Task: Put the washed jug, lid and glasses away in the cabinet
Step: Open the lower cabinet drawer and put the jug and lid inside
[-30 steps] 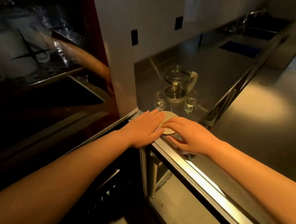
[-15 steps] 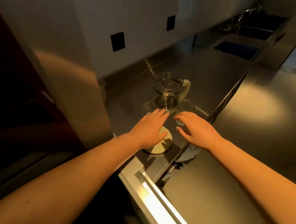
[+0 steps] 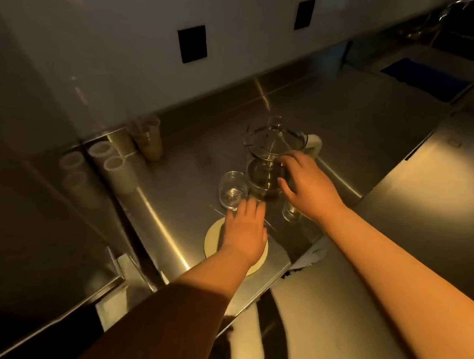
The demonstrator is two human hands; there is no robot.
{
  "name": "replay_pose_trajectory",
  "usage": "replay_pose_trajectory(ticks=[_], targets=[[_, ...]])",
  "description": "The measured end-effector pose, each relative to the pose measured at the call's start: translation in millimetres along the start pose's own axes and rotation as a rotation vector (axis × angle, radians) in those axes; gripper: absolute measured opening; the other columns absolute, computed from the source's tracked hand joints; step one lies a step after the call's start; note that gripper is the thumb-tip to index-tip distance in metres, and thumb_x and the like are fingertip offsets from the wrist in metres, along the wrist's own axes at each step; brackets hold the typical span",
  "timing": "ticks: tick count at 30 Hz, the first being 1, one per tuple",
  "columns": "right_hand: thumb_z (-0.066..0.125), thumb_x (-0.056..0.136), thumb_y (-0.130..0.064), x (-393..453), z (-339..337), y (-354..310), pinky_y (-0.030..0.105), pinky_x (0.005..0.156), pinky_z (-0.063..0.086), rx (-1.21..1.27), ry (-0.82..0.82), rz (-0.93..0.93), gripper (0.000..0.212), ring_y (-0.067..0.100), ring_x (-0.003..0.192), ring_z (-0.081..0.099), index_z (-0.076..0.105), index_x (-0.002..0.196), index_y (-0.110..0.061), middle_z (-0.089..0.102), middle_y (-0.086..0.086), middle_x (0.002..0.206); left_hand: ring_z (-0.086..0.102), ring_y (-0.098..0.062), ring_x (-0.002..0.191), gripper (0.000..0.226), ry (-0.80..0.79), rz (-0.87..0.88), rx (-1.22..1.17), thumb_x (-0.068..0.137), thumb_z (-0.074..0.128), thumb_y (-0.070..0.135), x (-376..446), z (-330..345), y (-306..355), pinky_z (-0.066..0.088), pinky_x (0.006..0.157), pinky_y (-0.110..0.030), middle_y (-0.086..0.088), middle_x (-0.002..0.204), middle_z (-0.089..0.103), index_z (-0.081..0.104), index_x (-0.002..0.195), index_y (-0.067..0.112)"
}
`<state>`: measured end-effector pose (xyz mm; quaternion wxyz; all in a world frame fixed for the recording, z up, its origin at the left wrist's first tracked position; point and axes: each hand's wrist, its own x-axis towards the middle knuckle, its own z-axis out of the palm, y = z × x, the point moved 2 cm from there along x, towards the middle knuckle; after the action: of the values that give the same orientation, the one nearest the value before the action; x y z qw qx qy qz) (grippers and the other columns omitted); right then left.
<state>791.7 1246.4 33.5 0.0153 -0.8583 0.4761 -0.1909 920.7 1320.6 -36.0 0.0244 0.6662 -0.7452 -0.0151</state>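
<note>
A clear glass jug (image 3: 269, 159) with a white handle (image 3: 315, 146) stands on the steel counter (image 3: 351, 126). My right hand (image 3: 309, 187) is at its right side, fingers and thumb spread apart at the glass wall, not closed round it. A short glass (image 3: 230, 190) stands left of the jug. A second glass (image 3: 289, 212) shows partly under my right wrist. The pale round lid (image 3: 215, 239) lies flat nearer to me. My left hand (image 3: 247, 229) hovers over it with straight fingers, the tips reaching next to the left glass.
Pale tubes (image 3: 107, 156) stand at the counter's left end against a steel panel. Black sockets (image 3: 192, 43) sit on the wall. A sink with a blue item (image 3: 425, 78) is far right. A cloth (image 3: 317, 252) hangs at the counter's front edge.
Both hands have moved forward off the lid: the right one to the jug's side, the left one toward the left glass. The view has swung away from the dark cabinet.
</note>
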Motion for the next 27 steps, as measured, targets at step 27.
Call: replay_pose_trajectory(ticks=[27], targets=[[0.064, 0.076, 0.003, 61.3, 67.4, 10.0, 0.037, 0.094, 0.033, -0.190, -0.043, 0.152, 0.043, 0.032, 0.106, 0.049, 0.052, 0.115, -0.009, 0.059, 0.013, 0.110, 0.062, -0.008, 0.084, 0.026, -0.282, -0.153, 0.113, 0.074, 0.069, 0.042, -5.8, 50.9, -10.4, 0.047, 0.057, -0.017, 0.004, 0.097, 0.066, 0.068, 0.095, 0.027]])
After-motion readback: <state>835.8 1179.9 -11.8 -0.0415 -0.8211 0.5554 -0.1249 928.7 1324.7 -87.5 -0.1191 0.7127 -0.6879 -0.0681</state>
